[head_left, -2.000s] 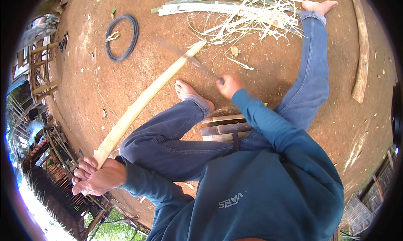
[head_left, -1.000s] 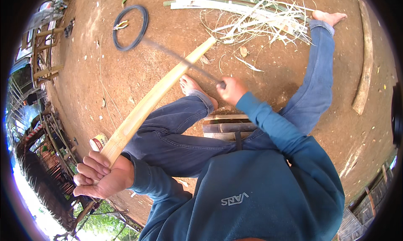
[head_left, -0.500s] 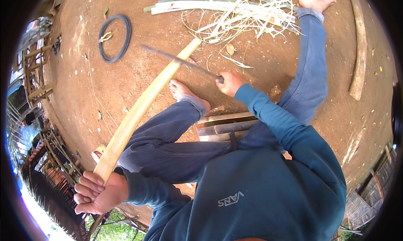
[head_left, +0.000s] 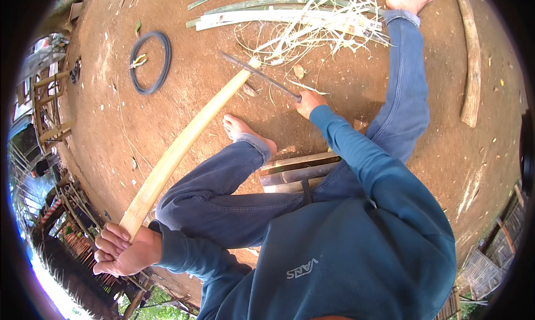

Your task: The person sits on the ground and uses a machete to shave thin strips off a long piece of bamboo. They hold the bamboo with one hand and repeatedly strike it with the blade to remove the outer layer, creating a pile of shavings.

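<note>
My left hand (head_left: 127, 250) is wrapped round the near end of a long, pale split bamboo strip (head_left: 181, 147). The strip slants up and away to the right, past my left knee, its far end over the dirt. In my right hand (head_left: 310, 104) is the handle of a long, dark machete (head_left: 267, 79), the fingers closed on it. Its blade points up and left and crosses the strip close to the far end; whether it bites into the bamboo I cannot tell. Pale shavings (head_left: 312, 33) lie in a tangle beyond the blade.
Green and white bamboo strips (head_left: 239, 18) lie by the shavings. A coil of dark tubing (head_left: 167, 64) with yellow-handled pliers (head_left: 139, 61) rests at the far left. My legs straddle a low bamboo bench (head_left: 295, 174). A wooden pole (head_left: 472, 69) lies at the right.
The machete has moved up along the strip to near its far end. My right hand has gone slightly right and up. My left hand keeps its hold.
</note>
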Available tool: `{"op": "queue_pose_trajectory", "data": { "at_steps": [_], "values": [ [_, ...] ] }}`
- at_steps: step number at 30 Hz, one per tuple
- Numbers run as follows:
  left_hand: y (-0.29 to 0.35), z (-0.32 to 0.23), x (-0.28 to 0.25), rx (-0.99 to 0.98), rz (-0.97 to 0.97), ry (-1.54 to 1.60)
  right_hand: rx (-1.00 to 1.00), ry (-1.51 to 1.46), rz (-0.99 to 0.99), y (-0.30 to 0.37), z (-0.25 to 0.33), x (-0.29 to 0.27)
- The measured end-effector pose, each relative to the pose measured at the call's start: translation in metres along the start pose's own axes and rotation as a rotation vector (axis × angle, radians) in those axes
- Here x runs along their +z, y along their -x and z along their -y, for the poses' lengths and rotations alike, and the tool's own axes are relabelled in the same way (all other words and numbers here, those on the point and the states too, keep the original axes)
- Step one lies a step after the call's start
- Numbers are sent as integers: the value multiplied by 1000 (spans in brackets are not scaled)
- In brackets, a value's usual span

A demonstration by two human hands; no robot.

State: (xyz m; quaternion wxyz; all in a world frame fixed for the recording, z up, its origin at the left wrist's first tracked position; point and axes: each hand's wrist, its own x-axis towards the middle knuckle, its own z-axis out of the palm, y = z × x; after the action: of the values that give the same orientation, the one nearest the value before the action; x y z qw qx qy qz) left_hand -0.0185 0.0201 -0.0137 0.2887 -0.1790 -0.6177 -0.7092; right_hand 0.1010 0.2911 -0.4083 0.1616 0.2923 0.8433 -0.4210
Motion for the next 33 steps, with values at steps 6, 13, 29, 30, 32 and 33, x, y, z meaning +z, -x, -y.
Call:
{"op": "queue_pose_trajectory", "data": {
  "at_steps": [6, 13, 29, 30, 32, 33],
  "values": [
    [0, 3, -9, -8, -70, 28, -109, -26, 97, 35, 27, 1],
    [-10, 9, -10, 4, -104, -2, 21, -24, 145, 19, 6, -1],
    [-47, -9, 5, -52, -45, 231, 160, 26, -101, 14, -49, 2],
    [-52, -17, 12, -67, 25, 266, 192, -11, -105, 20, -47, -4],
    [-58, -35, 28, -94, 191, 398, 101, 23, -251, 29, -44, -17],
    [-64, -43, 35, -107, 299, 467, -12, 95, -379, 34, -37, -25]
  ]
}}
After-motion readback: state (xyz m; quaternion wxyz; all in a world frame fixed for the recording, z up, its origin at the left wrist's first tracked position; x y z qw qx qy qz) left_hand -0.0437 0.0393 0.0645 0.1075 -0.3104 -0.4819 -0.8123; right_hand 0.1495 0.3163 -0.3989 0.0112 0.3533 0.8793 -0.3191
